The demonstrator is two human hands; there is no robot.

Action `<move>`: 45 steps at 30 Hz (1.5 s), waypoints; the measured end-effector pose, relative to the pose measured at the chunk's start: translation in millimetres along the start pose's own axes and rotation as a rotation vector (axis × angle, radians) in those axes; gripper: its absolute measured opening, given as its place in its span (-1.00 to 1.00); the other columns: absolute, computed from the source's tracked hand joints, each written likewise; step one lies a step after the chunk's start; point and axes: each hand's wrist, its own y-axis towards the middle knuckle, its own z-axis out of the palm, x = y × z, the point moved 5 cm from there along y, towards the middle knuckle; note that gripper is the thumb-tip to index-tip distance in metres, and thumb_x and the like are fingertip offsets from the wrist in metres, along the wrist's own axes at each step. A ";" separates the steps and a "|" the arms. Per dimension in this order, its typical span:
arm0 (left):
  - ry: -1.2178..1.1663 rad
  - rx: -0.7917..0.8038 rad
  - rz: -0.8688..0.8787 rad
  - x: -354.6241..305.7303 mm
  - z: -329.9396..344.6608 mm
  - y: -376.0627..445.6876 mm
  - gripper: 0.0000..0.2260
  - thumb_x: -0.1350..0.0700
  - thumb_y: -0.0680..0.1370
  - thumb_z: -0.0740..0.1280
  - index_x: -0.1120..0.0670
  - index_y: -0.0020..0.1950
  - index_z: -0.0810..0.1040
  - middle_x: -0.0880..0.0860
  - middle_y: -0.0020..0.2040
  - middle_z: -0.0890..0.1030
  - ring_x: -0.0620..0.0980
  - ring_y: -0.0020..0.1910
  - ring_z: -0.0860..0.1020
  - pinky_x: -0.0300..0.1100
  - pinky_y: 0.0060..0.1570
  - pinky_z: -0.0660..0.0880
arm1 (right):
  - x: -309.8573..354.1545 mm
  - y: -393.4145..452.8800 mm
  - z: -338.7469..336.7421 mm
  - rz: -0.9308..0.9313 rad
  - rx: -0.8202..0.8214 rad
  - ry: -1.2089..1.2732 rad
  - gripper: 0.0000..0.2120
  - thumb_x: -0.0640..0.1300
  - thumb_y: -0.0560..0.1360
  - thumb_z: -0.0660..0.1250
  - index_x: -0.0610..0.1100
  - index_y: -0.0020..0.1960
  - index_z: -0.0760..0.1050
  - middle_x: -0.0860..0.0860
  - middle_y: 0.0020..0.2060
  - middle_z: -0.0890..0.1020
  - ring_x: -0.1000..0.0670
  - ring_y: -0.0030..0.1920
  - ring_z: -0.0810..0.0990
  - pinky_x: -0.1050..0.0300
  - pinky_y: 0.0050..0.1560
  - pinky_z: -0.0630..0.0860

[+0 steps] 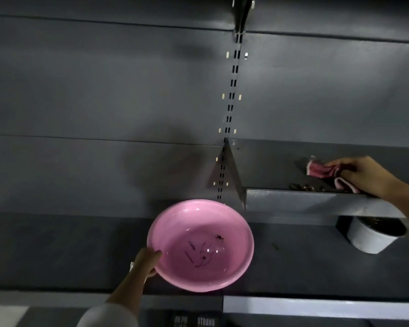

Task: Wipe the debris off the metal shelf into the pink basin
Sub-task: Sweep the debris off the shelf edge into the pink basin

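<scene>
My left hand (147,260) grips the left rim of the pink basin (232,223), holding it just below and left of the grey metal shelf (293,199). A few dark specks lie inside the basin. My right hand (359,175) presses a pink cloth (321,171) onto the shelf top on the right. A small row of brown debris (304,187) lies at the shelf's front edge, left of the cloth.
A white bowl (373,237) with dark contents sits under the shelf at the right. A slotted upright (229,119) runs up the grey back panel. A lower shelf (69,251) stretches behind the basin.
</scene>
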 end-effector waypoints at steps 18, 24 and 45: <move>-0.480 -0.123 0.194 -79.7 -31.1 -50.5 -0.76 0.37 0.42 0.22 0.45 0.03 0.48 0.20 -0.34 0.43 0.10 -0.38 0.39 -0.22 -0.42 0.29 | 0.7 4.2 -2.4 0.048 0.023 -0.018 -0.65 -0.48 0.41 0.17 -0.22 0.04 0.60 0.00 -0.48 0.62 0.22 -0.56 0.49 0.53 -0.52 0.37; -0.592 -0.005 0.271 -102.9 -44.7 -83.5 -0.85 0.41 0.40 0.20 0.39 -0.05 0.46 0.27 -0.24 0.49 0.21 -0.27 0.46 -0.13 -0.33 0.39 | 0.3 -4.2 -1.1 0.171 0.216 0.199 -0.69 -0.38 0.50 0.11 -0.16 0.07 0.56 -0.22 -0.24 0.62 -0.08 -0.35 0.52 0.25 -0.39 0.45; -0.586 0.139 0.232 -104.2 -25.6 -124.6 -0.65 0.38 0.40 0.21 0.38 0.18 0.43 0.40 0.16 0.48 0.36 0.12 0.46 0.09 0.04 0.43 | 93.5 -13.5 52.4 -0.298 0.286 -0.141 -0.69 -0.27 0.53 0.17 -0.18 0.27 0.36 -0.18 0.25 0.38 -0.12 0.29 0.34 0.12 0.38 0.21</move>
